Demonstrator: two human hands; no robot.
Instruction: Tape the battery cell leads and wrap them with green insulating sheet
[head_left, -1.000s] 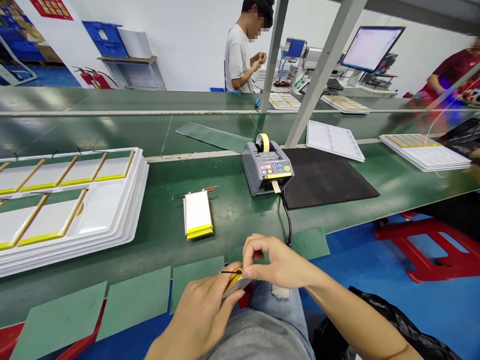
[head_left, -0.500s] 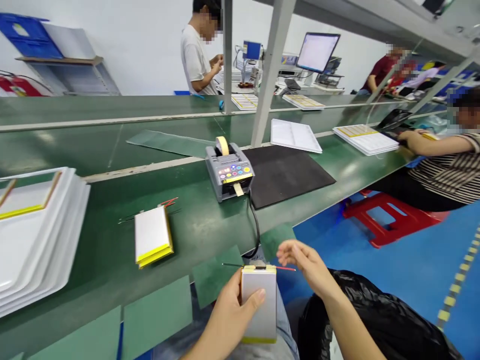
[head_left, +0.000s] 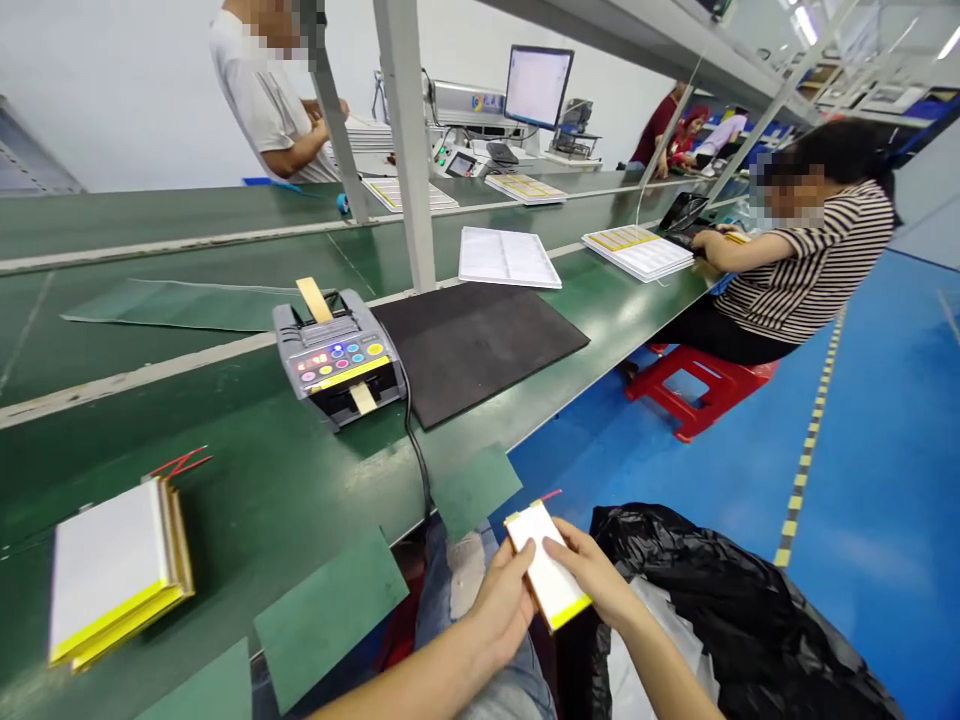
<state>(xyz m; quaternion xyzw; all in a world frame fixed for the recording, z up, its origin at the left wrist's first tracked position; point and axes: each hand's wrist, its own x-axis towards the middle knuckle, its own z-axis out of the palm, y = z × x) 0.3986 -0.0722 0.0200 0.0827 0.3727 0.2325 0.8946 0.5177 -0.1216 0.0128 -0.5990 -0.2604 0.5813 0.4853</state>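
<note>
A flat white pouch battery [head_left: 546, 560] with yellow tape along its lower edge is held tilted over my lap. One short red wire sticks out from its top end. My left hand [head_left: 501, 602] grips its left side, the thumb lying on the white face. From the right, my right hand [head_left: 589, 572] closes on the opposite side, its thumb also on the face. The fingers beneath the battery are partly hidden. On the bench at the left lies a stack of similar batteries [head_left: 111, 565] with red wires at the far end.
A grey tape dispenser [head_left: 341, 355] with a strip sticking out stands beside a black mat [head_left: 480, 350]. White trays [head_left: 510, 256] lie farther back. Green flaps [head_left: 330, 615] hang at the bench edge. A black bag [head_left: 750, 620] is on my right. A seated co-worker [head_left: 795, 260] is farther right.
My right hand, apart from the battery before, has come onto it. The battery has tilted in my hands. The view has swung right, so bench items appear farther left.
</note>
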